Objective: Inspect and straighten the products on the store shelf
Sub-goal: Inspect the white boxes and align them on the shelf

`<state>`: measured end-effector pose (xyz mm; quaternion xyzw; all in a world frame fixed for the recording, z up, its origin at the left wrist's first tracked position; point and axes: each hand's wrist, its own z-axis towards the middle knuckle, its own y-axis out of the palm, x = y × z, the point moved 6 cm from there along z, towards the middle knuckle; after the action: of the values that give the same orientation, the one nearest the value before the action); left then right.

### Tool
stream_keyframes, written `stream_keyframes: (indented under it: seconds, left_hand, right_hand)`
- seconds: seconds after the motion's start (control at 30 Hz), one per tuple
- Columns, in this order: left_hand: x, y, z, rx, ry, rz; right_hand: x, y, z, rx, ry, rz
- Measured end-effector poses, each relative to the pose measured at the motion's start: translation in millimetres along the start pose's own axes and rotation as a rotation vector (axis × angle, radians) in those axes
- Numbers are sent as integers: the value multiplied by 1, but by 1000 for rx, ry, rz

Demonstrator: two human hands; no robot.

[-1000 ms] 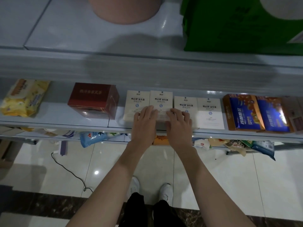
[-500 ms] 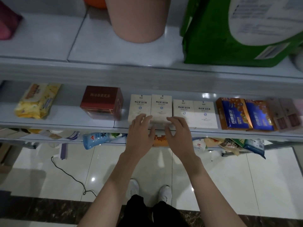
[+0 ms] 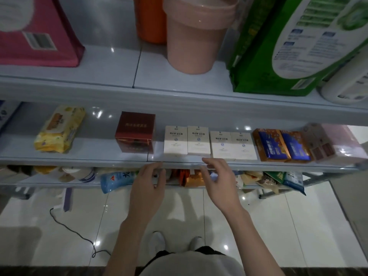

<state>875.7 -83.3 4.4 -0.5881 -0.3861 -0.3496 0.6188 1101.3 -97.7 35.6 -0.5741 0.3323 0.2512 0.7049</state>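
Store shelf (image 3: 95, 144), middle tier, runs the full width in front of you. The tier above carries a green pack (image 3: 256, 56) at right, a pink pack (image 3: 59, 36) at left and a pink bucket (image 3: 191, 42) between them. On the middle tier, left to right: a yellow soft pack (image 3: 59, 130) lying skewed; a dark red box (image 3: 135, 130) well apart from it; four cream boxes (image 3: 198, 140) side by side, printed faces toward you, in two touching pairs, the right pair set slightly nearer the front edge than the left; and two blue-and-orange boxes (image 3: 282, 146) just beside them, angled off the row. Your left hand (image 3: 148, 186) hangs in front of the shelf lip, below the gap between the red box and the cream boxes, fingers loosely curled, holding nothing. Your right hand (image 3: 221, 182) is just below the right cream pair, fingers relaxed and spread, empty. Its index tip is close to the lip; contact cannot be told.
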Motion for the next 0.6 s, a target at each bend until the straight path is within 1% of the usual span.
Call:
stream_keyframes:
  seconds: [0.17,0.33,0.5,0.6]
  left_hand:
    - [-4,0,-5,-23,23,-8]
    - [2,18,-12,-41,38,-9]
    - [22,55,-15,-65,41,36]
    - [39,83,-18,-86,38,52]
  right_hand:
    - [5,-2,-14,9,26,-5]
    - [22,-16,-16,27,43,-5]
    - [49,-42,-13,102,-35,-36]
    - [74,-62,-11,77,59,62]
